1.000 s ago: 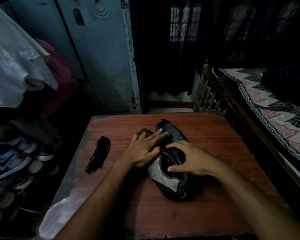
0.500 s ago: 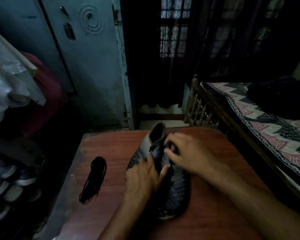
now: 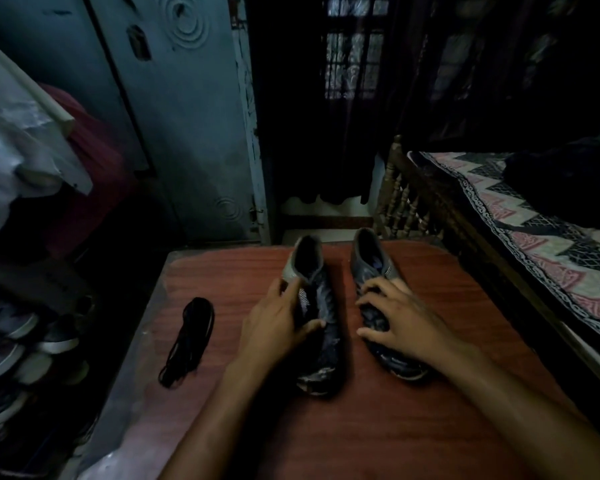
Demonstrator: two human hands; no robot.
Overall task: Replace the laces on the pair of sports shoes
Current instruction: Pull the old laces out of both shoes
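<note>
Shoes [image 3: 317,306] apart mid-table [image 3: 413,427], hands [image 3: 278,323] gripping, laces [image 3: 189,336] near left edge

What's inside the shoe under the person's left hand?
The left shoe shows only a dark, open heel end; nothing is visible in it. The left hand covers part of its side, and the toe interior is too dark to tell.

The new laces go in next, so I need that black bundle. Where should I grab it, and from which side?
Pinch the lace bundle at its narrow middle, coming from above with the left hand. It lies flat and long on the table, apart from the shoes, looped at the far end and loose at the near end.
</note>
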